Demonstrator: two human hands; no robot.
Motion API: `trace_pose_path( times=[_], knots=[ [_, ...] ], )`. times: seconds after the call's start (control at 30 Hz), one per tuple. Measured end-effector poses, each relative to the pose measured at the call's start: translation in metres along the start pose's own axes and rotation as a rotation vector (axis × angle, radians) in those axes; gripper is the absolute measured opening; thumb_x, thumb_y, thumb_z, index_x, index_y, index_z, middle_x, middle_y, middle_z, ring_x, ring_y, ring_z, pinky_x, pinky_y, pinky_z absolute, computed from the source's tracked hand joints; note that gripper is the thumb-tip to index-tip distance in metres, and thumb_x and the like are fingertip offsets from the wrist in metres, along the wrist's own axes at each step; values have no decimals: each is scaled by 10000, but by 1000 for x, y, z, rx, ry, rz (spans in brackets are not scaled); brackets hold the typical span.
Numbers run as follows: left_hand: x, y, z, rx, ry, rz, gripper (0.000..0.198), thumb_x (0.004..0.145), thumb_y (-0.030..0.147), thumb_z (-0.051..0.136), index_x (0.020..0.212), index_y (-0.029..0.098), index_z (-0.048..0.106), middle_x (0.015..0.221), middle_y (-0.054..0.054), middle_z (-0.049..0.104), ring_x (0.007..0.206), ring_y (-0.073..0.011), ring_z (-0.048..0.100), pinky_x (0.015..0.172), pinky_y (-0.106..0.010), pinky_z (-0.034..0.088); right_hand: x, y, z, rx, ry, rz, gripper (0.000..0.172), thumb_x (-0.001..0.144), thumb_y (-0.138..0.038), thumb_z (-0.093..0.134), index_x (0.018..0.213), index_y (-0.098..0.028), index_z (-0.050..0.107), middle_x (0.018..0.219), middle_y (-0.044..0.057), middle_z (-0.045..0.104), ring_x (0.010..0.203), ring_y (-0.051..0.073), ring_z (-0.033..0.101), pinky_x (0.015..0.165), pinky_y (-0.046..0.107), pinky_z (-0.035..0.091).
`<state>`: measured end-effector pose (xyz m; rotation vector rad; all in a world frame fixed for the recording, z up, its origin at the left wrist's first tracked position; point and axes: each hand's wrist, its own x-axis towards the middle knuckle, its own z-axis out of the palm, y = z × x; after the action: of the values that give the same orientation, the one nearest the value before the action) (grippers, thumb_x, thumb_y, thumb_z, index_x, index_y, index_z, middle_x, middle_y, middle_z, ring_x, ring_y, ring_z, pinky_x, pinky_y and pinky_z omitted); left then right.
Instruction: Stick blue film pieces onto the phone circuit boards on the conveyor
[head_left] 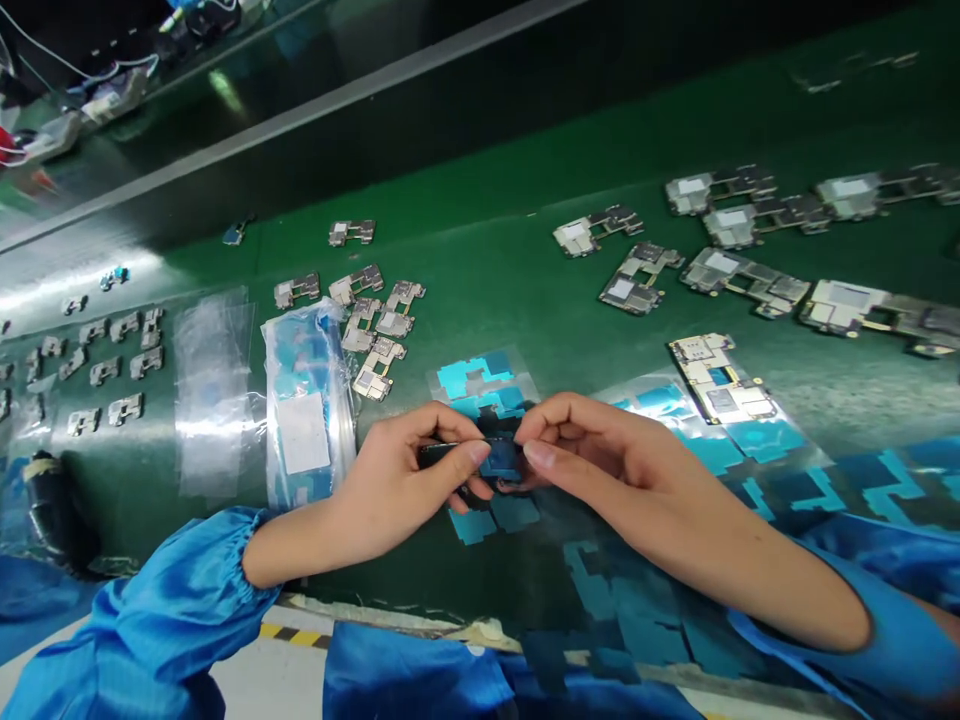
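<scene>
Between my hands is a small dark circuit board (501, 460) with a blue face, partly covered by fingers. My left hand (401, 490) pinches its left end between thumb and fingers. At the other end, the thumb and index finger of my right hand (626, 465) close on the edge; whether they grip the board or a film on it I cannot tell. Just beyond and beneath lies a clear sheet with blue cut-out film pieces (474, 374). A pale circuit board (721, 380) rests right of my hands, on another sheet of blue film pieces (769, 438).
Several circuit boards (592, 232) lie at the back right, more (377, 368) left of centre, and smaller ones (105, 370) far left. A clear bag of blue film (300, 345) stands beside clear plastic sheets (214, 390). A black object (56, 510) lies at the left edge.
</scene>
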<state>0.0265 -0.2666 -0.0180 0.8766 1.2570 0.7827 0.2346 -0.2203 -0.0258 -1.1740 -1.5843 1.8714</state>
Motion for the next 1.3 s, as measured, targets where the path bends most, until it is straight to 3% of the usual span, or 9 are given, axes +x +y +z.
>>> trace_pose_path(
  times=[0.2,0.33,0.5,0.67,0.83,0.93,1.07,1.3],
  knots=[
    [1,1,3,0,43,24,142,909,277,721,909,172,624,783,13,654,685,-138,747,559,-187,621,-1,1,1,21,-12,55,186,918,-424,666,963,-244,663,831,46,765,776,230,782,680,310,627],
    [0,1,5,65,73,47,138,901,270,714,895,177,612,784,11,647,673,-136,741,556,-188,623,0,-1,3,11,12,44,145,862,-369,709,926,-246,668,822,46,768,761,223,778,647,290,633],
    [0,2,3,67,40,28,194,903,286,728,943,185,567,723,32,627,606,-137,725,505,-189,597,2,-2,2,104,-17,28,101,838,-319,744,872,-241,690,805,32,774,775,211,783,740,298,665],
    [0,1,1,-8,9,18,242,926,326,725,921,186,528,735,24,654,627,-144,744,542,-206,612,1,1,1,125,-29,28,142,820,-313,769,936,-236,737,871,47,801,797,212,789,733,293,672],
    [-2,0,0,25,55,21,287,923,340,736,861,200,493,756,3,703,643,-148,746,582,-226,592,3,2,2,159,13,15,174,802,-318,786,956,-244,757,865,28,816,785,199,802,745,281,681],
    [-2,1,-1,90,78,99,251,910,316,753,850,195,541,777,-4,699,720,-147,731,670,-245,585,4,0,2,154,53,16,158,798,-339,782,926,-251,755,820,20,815,759,204,803,713,281,682],
    [-2,3,-2,183,96,151,190,908,275,757,1051,189,664,898,-26,727,828,-146,711,751,-242,565,2,-1,2,87,56,-15,93,814,-344,746,866,-270,770,805,14,813,738,211,793,661,283,665],
    [-3,3,-1,136,72,102,170,894,259,779,951,194,633,799,3,734,721,-105,691,638,-191,514,4,-3,0,5,31,-29,139,824,-347,682,812,-265,794,768,27,808,683,232,773,539,297,603]
  ],
)
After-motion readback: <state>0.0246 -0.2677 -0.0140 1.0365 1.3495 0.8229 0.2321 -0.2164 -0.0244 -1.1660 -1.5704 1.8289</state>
